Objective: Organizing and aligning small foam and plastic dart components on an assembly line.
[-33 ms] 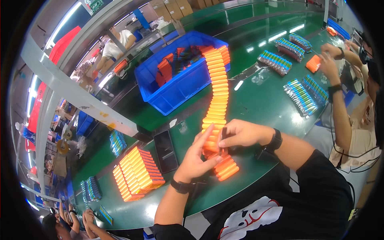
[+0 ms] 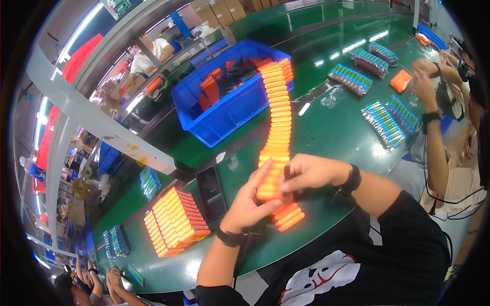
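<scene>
A long belt of orange, battery-like cylinders (image 2: 279, 109) lies side by side, running from the blue bin down to my hands. My left hand (image 2: 250, 196) is closed on its near part, fingers along the left side and thumb low across it. On the opposite side, my right hand (image 2: 314, 172) pinches the same stretch, thumb and fingertips against the cylinders. The belt between my hands is somewhat blurred. Just below them, a short row of orange cylinders (image 2: 290, 217) rests on the green table.
The blue bin (image 2: 219, 125) holds more orange and dark pieces. A block of stacked orange cylinders (image 2: 176, 222) stands left, beside a black phone (image 2: 211, 193). Blue-green wrapped packs (image 2: 383, 125) lie to the right, near a co-worker's hands (image 2: 424, 76). A grey metal post (image 2: 112, 132) slants across the left.
The near part of the belt has turned between my hands, showing more of its bright orange side. My hands have barely shifted. The co-worker's hands on the right have moved slightly.
</scene>
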`<control>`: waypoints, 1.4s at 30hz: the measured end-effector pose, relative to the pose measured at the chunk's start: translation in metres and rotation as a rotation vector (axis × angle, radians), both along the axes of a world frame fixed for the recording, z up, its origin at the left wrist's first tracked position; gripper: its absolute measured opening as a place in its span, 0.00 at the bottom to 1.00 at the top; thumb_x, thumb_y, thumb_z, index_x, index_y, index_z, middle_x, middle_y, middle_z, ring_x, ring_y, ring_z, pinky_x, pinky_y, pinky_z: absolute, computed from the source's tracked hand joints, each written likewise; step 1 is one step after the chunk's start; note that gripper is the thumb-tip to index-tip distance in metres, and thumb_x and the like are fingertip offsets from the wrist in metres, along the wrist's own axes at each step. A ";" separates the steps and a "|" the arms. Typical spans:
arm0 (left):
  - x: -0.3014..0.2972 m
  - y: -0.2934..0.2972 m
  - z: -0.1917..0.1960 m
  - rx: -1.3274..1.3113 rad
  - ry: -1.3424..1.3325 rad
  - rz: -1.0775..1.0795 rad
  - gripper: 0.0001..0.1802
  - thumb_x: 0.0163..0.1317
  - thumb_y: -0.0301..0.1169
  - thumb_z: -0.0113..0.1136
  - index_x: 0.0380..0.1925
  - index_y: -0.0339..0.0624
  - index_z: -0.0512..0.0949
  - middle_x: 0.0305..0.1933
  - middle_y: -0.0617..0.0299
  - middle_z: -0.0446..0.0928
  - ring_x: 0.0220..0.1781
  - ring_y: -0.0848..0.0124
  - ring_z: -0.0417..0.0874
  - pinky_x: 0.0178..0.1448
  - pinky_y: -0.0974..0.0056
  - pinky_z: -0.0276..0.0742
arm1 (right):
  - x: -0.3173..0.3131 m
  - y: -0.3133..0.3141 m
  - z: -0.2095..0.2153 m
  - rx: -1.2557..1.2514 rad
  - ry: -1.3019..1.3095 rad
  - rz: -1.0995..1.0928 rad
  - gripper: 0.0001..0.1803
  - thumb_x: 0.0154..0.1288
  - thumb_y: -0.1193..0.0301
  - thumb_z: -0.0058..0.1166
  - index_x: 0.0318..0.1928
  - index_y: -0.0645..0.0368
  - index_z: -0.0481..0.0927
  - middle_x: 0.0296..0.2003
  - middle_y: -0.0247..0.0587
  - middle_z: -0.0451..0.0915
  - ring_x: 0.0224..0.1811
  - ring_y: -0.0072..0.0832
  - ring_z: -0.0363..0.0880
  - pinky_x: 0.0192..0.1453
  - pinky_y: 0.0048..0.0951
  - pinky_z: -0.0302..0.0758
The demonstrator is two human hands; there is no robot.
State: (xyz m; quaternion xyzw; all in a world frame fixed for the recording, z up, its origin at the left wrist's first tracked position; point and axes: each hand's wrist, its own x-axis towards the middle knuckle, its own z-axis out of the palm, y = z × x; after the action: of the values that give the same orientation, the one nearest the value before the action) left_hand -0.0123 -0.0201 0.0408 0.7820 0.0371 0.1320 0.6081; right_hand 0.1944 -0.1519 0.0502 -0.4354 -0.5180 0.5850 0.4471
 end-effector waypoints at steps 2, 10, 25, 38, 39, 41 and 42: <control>0.001 -0.006 0.010 -0.465 -0.040 -0.061 0.50 0.59 0.22 0.66 0.80 0.40 0.51 0.78 0.53 0.59 0.76 0.64 0.64 0.78 0.60 0.57 | 0.003 -0.003 -0.006 -0.001 -0.028 0.248 0.11 0.74 0.66 0.58 0.40 0.60 0.86 0.35 0.33 0.87 0.33 0.16 0.84 0.36 0.22 0.75; 0.004 0.001 0.009 -0.555 -0.038 -0.089 0.47 0.62 0.17 0.62 0.79 0.37 0.50 0.76 0.57 0.62 0.73 0.69 0.67 0.74 0.62 0.64 | -0.011 -0.008 -0.017 -0.100 -0.025 0.698 0.10 0.73 0.65 0.59 0.44 0.58 0.86 0.37 0.31 0.88 0.33 0.18 0.85 0.34 0.22 0.75; 0.002 0.032 -0.045 0.498 0.297 0.285 0.50 0.58 0.46 0.70 0.78 0.48 0.58 0.71 0.51 0.71 0.76 0.47 0.60 0.80 0.46 0.41 | 0.006 0.008 -0.027 -0.293 -0.232 0.546 0.15 0.70 0.59 0.61 0.36 0.60 0.86 0.30 0.32 0.87 0.27 0.19 0.86 0.27 0.19 0.71; 0.000 0.027 -0.053 0.553 0.247 0.340 0.51 0.57 0.46 0.70 0.78 0.46 0.57 0.72 0.51 0.70 0.77 0.40 0.58 0.79 0.44 0.45 | -0.003 0.035 -0.055 0.453 -0.381 -0.393 0.10 0.71 0.69 0.62 0.49 0.56 0.87 0.42 0.38 0.80 0.44 0.28 0.79 0.49 0.29 0.77; 0.000 0.026 -0.052 0.561 0.252 0.338 0.52 0.57 0.46 0.70 0.78 0.47 0.56 0.72 0.52 0.70 0.77 0.40 0.57 0.79 0.43 0.44 | -0.007 0.036 -0.053 0.458 -0.447 -0.382 0.10 0.69 0.73 0.62 0.49 0.55 0.87 0.43 0.39 0.78 0.47 0.30 0.77 0.52 0.29 0.75; 0.001 0.025 -0.052 0.570 0.254 0.335 0.52 0.57 0.46 0.70 0.79 0.47 0.55 0.73 0.52 0.69 0.77 0.39 0.57 0.79 0.43 0.44 | -0.014 0.039 -0.052 0.459 -0.560 -0.367 0.11 0.67 0.75 0.62 0.49 0.53 0.87 0.45 0.40 0.74 0.52 0.35 0.73 0.57 0.32 0.73; 0.002 0.026 -0.052 0.569 0.246 0.330 0.52 0.58 0.46 0.69 0.79 0.47 0.55 0.73 0.53 0.69 0.77 0.39 0.56 0.79 0.43 0.44 | -0.016 0.040 -0.051 0.459 -0.562 -0.367 0.11 0.67 0.75 0.62 0.49 0.53 0.87 0.45 0.40 0.74 0.52 0.35 0.73 0.57 0.32 0.73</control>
State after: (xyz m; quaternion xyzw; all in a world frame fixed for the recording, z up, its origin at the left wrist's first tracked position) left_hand -0.0108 0.0054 -0.0116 0.9136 0.1976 0.1381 0.3274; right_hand 0.1788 -0.1122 -0.0013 -0.5524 -0.6510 0.2229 0.4704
